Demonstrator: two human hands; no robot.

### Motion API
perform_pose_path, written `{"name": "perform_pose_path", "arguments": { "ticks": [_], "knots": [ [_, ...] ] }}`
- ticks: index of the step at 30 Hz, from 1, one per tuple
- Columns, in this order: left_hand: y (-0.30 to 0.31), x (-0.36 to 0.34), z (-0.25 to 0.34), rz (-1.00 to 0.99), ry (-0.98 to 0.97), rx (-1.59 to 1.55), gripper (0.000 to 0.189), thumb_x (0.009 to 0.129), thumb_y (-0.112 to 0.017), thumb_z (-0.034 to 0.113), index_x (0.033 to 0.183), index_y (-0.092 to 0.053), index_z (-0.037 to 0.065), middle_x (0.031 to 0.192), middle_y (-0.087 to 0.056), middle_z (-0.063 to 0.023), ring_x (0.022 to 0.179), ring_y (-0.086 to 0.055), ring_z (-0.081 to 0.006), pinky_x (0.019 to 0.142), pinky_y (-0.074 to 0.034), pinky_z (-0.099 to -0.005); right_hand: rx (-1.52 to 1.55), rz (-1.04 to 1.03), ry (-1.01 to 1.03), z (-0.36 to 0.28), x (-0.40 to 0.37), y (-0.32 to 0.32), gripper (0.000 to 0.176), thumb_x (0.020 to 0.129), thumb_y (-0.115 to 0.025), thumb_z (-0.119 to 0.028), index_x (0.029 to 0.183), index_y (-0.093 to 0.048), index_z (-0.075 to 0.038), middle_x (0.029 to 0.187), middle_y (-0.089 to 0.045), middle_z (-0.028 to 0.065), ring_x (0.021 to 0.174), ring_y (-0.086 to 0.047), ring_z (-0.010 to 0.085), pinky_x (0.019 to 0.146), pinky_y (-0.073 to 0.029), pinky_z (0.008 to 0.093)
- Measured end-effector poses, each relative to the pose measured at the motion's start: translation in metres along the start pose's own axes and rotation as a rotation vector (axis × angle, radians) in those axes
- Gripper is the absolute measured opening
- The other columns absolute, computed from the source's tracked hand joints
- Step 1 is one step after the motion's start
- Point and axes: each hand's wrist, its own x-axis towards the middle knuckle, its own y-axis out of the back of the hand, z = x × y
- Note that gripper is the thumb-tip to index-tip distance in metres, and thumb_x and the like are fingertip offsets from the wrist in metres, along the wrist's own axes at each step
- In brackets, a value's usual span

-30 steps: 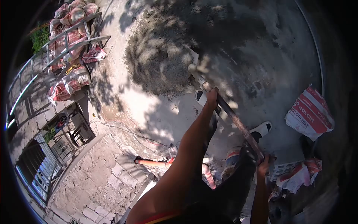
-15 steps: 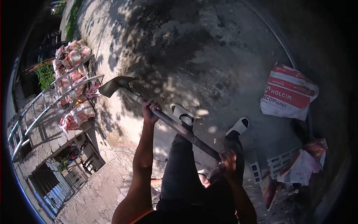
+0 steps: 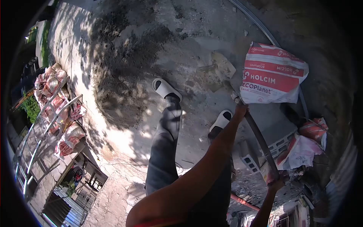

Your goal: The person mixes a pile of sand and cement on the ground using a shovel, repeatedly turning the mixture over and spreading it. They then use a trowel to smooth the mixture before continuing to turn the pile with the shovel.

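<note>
A long-handled shovel point(image 3: 259, 137) slants across the right of the view, held in both hands. My left hand point(image 3: 241, 110) is wrapped round the shaft near the blade end, with that arm reaching across my legs. Farther back, at the grip end, my right hand point(image 3: 278, 181) is closed on the handle. The dusty shovel blade point(image 3: 224, 67) is low over the concrete floor, just left of a red and white cement bag point(image 3: 274, 77). Dark, damp-looking sand mix point(image 3: 124, 72) is spread on the ground ahead and to the left.
My feet, in light slides point(image 3: 166, 90), stand beside the mix. Hollow blocks point(image 3: 249, 160) and torn bags point(image 3: 302, 151) lie at the right. A metal ladder point(image 3: 41, 132) leans near stacked filled sacks point(image 3: 49, 83) at the left. A pipe point(image 3: 261, 24) runs along the floor behind the cement bag.
The shovel has swung from the left to the right, its blade now beside the cement bag. Both hands moved right with it, and the view has shifted to the right.
</note>
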Motion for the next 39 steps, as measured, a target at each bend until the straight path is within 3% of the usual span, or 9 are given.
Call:
{"name": "perform_pose_path", "arguments": {
  "ticks": [3,4,5,14,18,19,23,33,39],
  "knots": [
    [-0.029,0.025,-0.041,0.026,0.028,0.103,0.017,0.066,-0.053,0.001,0.080,-0.045,-0.005,0.067,-0.047,-0.0101,0.052,-0.049,-0.0183,0.044,-0.041,-0.0287,-0.497,0.016,0.551,-0.007,0.042,0.037,0.038,0.071,-0.050,-0.041,0.068,-0.047,-0.003,0.058,-0.051,0.0066,0.043,-0.045,0.0165,0.035,-0.035,0.0302],
    [-0.032,0.030,-0.037,0.002,0.020,0.123,0.014,0.064,-0.053,0.000,0.076,-0.047,-0.005,0.062,-0.048,-0.0095,0.050,-0.049,-0.0178,0.043,-0.040,-0.0281,-0.144,-0.028,-0.124,-0.004,0.050,0.036,0.034,0.071,-0.050,-0.038,0.069,-0.047,-0.004,0.057,-0.050,0.0058,0.042,-0.046,0.0156,0.035,-0.035,0.0298],
    [-0.030,0.037,-0.036,-0.006,-0.029,0.054,0.014,0.064,-0.054,0.002,0.075,-0.048,-0.005,0.060,-0.048,-0.0096,0.048,-0.048,-0.0177,0.043,-0.039,-0.0283,-0.113,-0.067,-0.278,0.011,0.059,0.036,0.030,0.072,-0.048,-0.035,0.069,-0.048,-0.005,0.055,-0.048,0.0047,0.041,-0.044,0.0139,0.034,-0.033,0.0284],
    [0.004,0.023,0.014,-0.029,-0.210,0.374,0.030,0.062,-0.050,0.006,0.091,-0.048,-0.005,0.063,-0.054,-0.0132,0.051,-0.054,-0.0198,0.049,-0.044,-0.0298,-0.130,-0.047,-0.610,-0.068,0.025,0.042,0.023,0.077,-0.042,-0.023,0.071,-0.050,-0.002,0.053,-0.045,0.0051,0.042,-0.043,0.0151,0.036,-0.035,0.0285],
    [0.073,0.032,0.105,-0.164,-0.024,0.418,0.021,0.064,-0.056,0.009,0.078,-0.051,-0.007,0.063,-0.055,-0.0116,0.054,-0.055,-0.0169,0.048,-0.044,-0.0289,-0.452,-0.333,-0.189,-0.089,0.017,-0.001,0.023,0.076,-0.038,-0.021,0.076,-0.053,-0.004,0.055,-0.047,0.0022,0.044,-0.044,0.0156,0.039,-0.038,0.0295],
    [0.088,0.037,0.101,-0.225,-0.033,0.439,0.020,0.065,-0.056,0.010,0.076,-0.051,-0.006,0.062,-0.055,-0.0112,0.055,-0.055,-0.0170,0.048,-0.044,-0.0290,-0.021,-0.263,-0.706,-0.113,0.015,-0.007,0.017,0.075,-0.040,-0.018,0.068,-0.049,-0.005,0.058,-0.046,0.0052,0.050,-0.045,0.0170,0.046,-0.040,0.0350],
    [0.090,0.007,0.121,0.002,-0.058,0.387,0.020,0.067,-0.057,0.011,0.075,-0.048,-0.005,0.065,-0.054,-0.0108,0.060,-0.055,-0.0179,0.048,-0.043,-0.0314,0.289,0.088,-0.974,-0.146,-0.020,-0.009,0.021,0.072,-0.047,-0.023,0.063,-0.045,-0.004,0.059,-0.044,0.0028,0.052,-0.045,0.0155,0.045,-0.037,0.0291],
    [0.182,0.054,0.229,-0.086,-0.257,-0.253,0.009,0.070,-0.047,0.014,0.072,-0.046,0.005,0.057,-0.045,-0.0053,0.051,-0.046,-0.0202,0.048,-0.040,-0.0311,0.232,-0.019,-0.623,-0.296,0.030,-0.094,0.031,0.074,-0.052,-0.022,0.072,-0.049,0.009,0.066,-0.049,0.0102,0.058,-0.049,0.0183,0.053,-0.040,0.0274],
    [0.241,-0.060,0.339,-0.408,-0.158,-0.767,0.021,0.076,-0.043,0.025,0.061,-0.039,0.012,0.048,-0.034,0.0087,0.043,-0.038,-0.0036,0.047,-0.038,-0.0208,0.409,-0.206,0.862,-0.380,-0.020,-0.077,0.021,0.072,-0.054,-0.019,0.083,-0.048,-0.002,0.073,-0.049,0.0115,0.062,-0.045,0.0247,0.055,-0.036,0.0369]
  ]
}}
